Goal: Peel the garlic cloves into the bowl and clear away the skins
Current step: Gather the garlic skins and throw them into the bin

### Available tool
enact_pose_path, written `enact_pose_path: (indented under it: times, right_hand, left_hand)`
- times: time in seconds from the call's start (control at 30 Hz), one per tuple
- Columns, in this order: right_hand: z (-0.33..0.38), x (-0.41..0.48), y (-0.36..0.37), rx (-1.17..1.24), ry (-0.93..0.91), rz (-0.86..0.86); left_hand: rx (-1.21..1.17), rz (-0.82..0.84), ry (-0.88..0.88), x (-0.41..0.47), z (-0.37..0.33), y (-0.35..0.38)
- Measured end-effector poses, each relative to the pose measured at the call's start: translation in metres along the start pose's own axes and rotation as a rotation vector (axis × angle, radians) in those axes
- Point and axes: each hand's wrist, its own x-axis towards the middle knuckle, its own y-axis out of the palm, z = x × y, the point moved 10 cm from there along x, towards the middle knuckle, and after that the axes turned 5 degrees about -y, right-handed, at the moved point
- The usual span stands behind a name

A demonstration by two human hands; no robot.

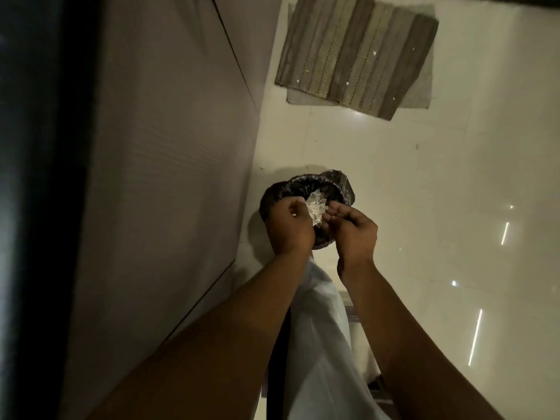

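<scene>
The garlic skins (315,207) sat bunched above the black-lined bin (335,183). The right hand (353,230) cupped loosely under them and the left hand (288,227) curled against them (its grip hidden). Light flakes could drift past the rim onto the floor (424,177). A cupboard (169,153) crowded the left, and a striped mat (357,56) lay far off.

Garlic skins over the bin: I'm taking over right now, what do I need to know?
Left hand: fingers curled, seems to pinch the clump of papery white garlic skins.
Right hand: cupped, fingers relaxed, touching the clump.
Both are above the small round bin lined with a black plastic bag on the pale glossy floor.
Done: skins brought to the bin.
Left: drop them in. The bowl and cloves are out of view.
</scene>
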Motion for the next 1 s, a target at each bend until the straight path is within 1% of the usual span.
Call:
enact_pose_path:
  times: [0.07, 0.13, 0.2, 0.37, 0.5, 0.57, 0.67, 0.77, 0.93, 1.0]
  right_hand:
    - [0.034, -0.045, 0.002, 0.065, -0.029, 0.06]
    - [0.072, -0.094, 0.008, 0.105, -0.06, 0.141]
    - [0.109, -0.145, 0.017, 0.136, -0.094, 0.238]
    - [0.183, -0.269, 0.037, 0.18, -0.177, 0.458]
    - [0.207, -0.355, 0.065, 0.174, -0.18, 0.666]
    - [0.209, -0.4, 0.085, 0.114, -0.196, 0.79]
    - [0.2, -0.463, 0.118, -0.018, -0.24, 0.977]
    - [0.179, -0.518, 0.151, -0.161, -0.295, 1.133]
    - [0.135, -0.588, 0.19, -0.419, -0.358, 1.324]
    - [0.12, -0.608, 0.199, -0.5, -0.382, 1.372]
  left_hand:
    - [-0.132, 0.002, -0.025, -0.036, -0.017, -0.03]
    - [-0.278, 0.043, -0.039, -0.077, -0.036, -0.062]
    - [-0.418, 0.088, 0.006, -0.119, -0.06, -0.102]
    - [-0.534, 0.119, 0.203, -0.211, -0.107, -0.223]
    - [-0.638, 0.16, 0.288, -0.264, -0.112, -0.313]
    - [-0.648, 0.116, 0.323, -0.285, -0.101, -0.359]
    - [-0.69, 0.027, 0.325, -0.312, -0.066, -0.419]
    - [-0.702, -0.121, 0.319, -0.334, -0.018, -0.473]
    - [-0.835, -0.356, 0.198, -0.363, 0.068, -0.529]
    - [-0.865, -0.426, 0.159, -0.374, 0.094, -0.54]
